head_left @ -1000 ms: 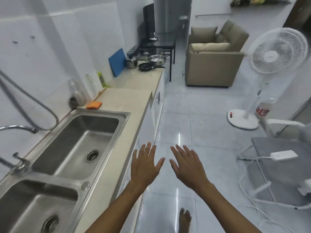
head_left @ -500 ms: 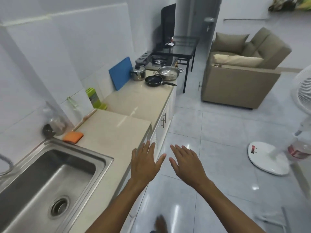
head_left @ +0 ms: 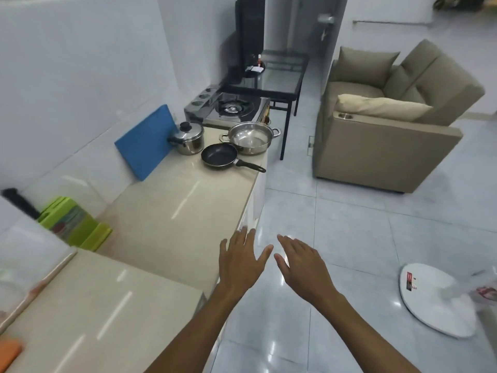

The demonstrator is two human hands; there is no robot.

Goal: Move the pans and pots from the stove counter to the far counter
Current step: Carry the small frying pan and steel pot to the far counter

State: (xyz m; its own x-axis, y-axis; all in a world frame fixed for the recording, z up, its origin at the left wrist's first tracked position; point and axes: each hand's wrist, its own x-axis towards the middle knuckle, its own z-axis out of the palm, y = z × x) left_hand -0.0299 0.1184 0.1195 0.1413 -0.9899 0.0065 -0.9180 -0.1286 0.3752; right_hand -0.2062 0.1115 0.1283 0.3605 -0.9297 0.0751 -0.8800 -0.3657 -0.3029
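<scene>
Your left hand (head_left: 239, 261) and right hand (head_left: 304, 265) out front, palms down, fingers spread flat — both empty, over counter (head_left: 172, 224) edge and floor. Cookware well ahead at counter's far end, near stove (head_left: 228, 107): lidded pot (head_left: 188, 138) by blue board (head_left: 145, 142), open steel pot (head_left: 250, 137) beside it, black frying pan (head_left: 219, 156) in front — handle toward counter edge.

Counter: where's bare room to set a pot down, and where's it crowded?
Free: the long beige counter stretch between the black frying pan and the green board rack, and the nearer slab just past the rack. Crowded: by the stove, where the lidded pot, steel pan and frying pan cluster beside the blue board.
</scene>
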